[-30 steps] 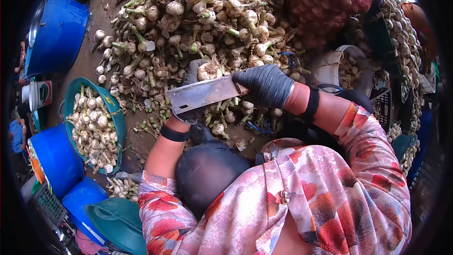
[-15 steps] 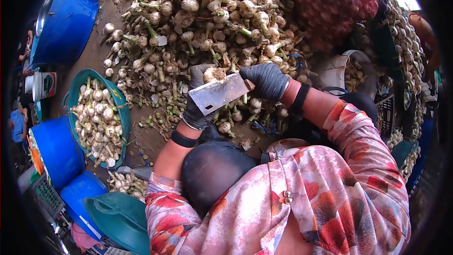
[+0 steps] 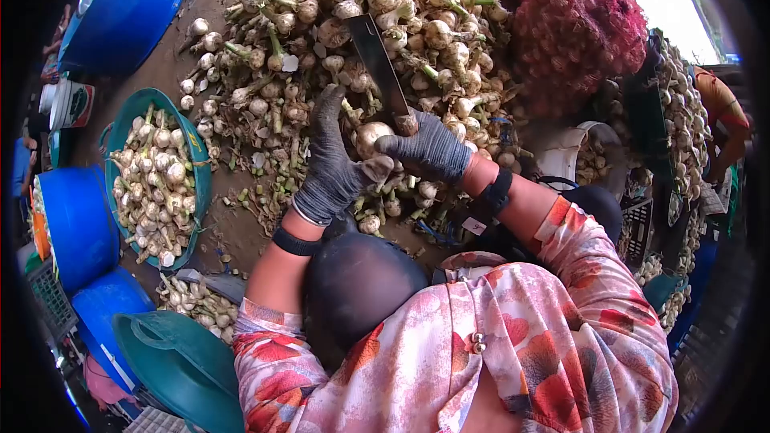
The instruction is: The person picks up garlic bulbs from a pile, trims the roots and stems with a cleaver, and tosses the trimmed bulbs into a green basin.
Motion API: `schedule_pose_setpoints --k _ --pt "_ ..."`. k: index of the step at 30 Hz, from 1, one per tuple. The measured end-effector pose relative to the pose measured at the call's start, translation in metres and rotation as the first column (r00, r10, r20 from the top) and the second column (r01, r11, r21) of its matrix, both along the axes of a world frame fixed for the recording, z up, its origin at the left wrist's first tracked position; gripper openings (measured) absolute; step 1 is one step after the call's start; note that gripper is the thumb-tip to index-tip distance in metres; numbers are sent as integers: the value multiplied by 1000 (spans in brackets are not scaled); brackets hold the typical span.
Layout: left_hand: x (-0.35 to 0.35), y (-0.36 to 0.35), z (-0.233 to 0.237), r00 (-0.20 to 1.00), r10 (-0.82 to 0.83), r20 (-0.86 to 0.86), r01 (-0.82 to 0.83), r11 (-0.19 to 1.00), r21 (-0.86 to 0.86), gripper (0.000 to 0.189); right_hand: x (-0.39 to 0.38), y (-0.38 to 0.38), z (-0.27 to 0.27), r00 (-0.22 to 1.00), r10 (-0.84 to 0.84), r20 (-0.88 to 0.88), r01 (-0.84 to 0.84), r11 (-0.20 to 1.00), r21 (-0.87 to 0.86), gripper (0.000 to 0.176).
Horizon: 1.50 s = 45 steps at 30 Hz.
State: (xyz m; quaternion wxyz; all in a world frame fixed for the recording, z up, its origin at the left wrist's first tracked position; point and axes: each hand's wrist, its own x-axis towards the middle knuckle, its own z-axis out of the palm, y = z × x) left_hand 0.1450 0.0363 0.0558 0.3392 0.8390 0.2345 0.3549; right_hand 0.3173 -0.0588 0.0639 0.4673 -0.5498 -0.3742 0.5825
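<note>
My right hand (image 3: 433,147), in a grey glove, is wrapped round the handle of a broad knife (image 3: 378,64), whose blade points up and away over the heap. Its thumb touches a whitish garlic bulb (image 3: 371,138) with a green stem. My left hand (image 3: 330,162), gloved too, is beside the bulb with fingers and thumb spread apart. Both hands are over the near side of a large heap of garlic (image 3: 321,8) with stems and roots.
A green basket (image 3: 202,180) of garlic stands at the left, near blue tubs (image 3: 76,224) and a green basin (image 3: 180,365). A red net sack (image 3: 577,32) and a white bucket (image 3: 559,152) are at the right. Another person (image 3: 722,112) is at the far right.
The knife has turned from lying across the bulb to pointing away. My left hand has opened from its grip around the bulb, which now lies against my right thumb. The view has shifted slightly.
</note>
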Motion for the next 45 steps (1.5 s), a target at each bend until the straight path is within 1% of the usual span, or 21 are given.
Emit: schedule_pose_setpoints --k 2,3,4,5,6,10,13,14,16,19,20,21,24,26,28,30,33,36,40,44,45 --pt "-11 0 -12 999 -8 49 28 903 -430 71 -6 -3 0 999 15 37 -17 999 47 64" --pt "-19 -5 -18 994 -57 91 104 727 -679 62 -7 -5 -18 943 4 333 -40 994 100 65" --pt "-22 -8 -9 985 -87 149 173 481 -859 54 -11 -8 -23 945 46 324 -80 992 93 67" --pt "-26 -6 -18 958 -246 -150 133 838 -529 49 -16 -5 -12 943 86 320 -121 988 92 69" --pt "-31 -4 -26 893 -138 -428 141 990 -25 43 -12 -10 5 888 110 446 -175 979 108 70" --pt "-46 -16 -73 917 -50 -396 82 994 65 35 1 -11 14 570 205 796 -395 917 47 56" --pt "-61 -15 -37 922 -143 -359 80 979 -186 28 20 -11 1 458 316 831 -391 911 -132 39" --pt "-58 -17 1 991 -41 -125 -67 662 -746 26 32 -14 -9 486 335 807 -304 931 -203 38" --pt "-97 17 21 964 255 76 -70 520 -851 32 57 -21 -17 548 318 774 -149 947 -284 38" --pt "-203 103 18 362 540 760 496 578 -648 62 82 -37 -18 659 128 741 -71 992 -108 33" --pt "-192 102 54 258 802 539 139 521 -842 73 82 -36 -5 656 139 742 -14 985 -173 32" --pt "-213 116 49 207 838 505 322 429 -844 85 83 -34 4 650 145 746 43 973 -227 30" --pt "-154 123 20 466 865 185 5 207 -978 74 82 -31 6 668 75 741 99 977 -188 28" --pt "-107 128 -27 829 542 138 -16 271 -963 62 78 -32 -9 702 17 712 81 991 -104 27" --pt "-35 134 -61 922 336 -195 -299 292 -908 60 71 -28 -10 696 38 717 61 992 -112 28" --pt "24 135 -98 876 280 -392 -472 660 -584 80 62 -24 -1 668 79 740 42 989 -143 28" --pt "72 154 -139 797 151 -585 -534 628 -566 85 68 -26 -22 643 117 757 22 985 -171 37" --pt "81 149 -133 667 325 -671 -673 649 -355 68 68 -28 -28 681 78 728 35 990 -139 40" --pt "40 109 -100 973 197 -118 -229 792 -566 42 64 -28 -32 600 69 797 -19 997 -72 40" --pt "-4 59 -76 999 -16 -33 -9 755 -655 51 29 -29 -10 551 107 828 -152 988 -27 36" --pt "-21 50 -79 978 -131 -163 59 920 -387 47 22 -29 -5 515 106 850 -219 976 11 34"
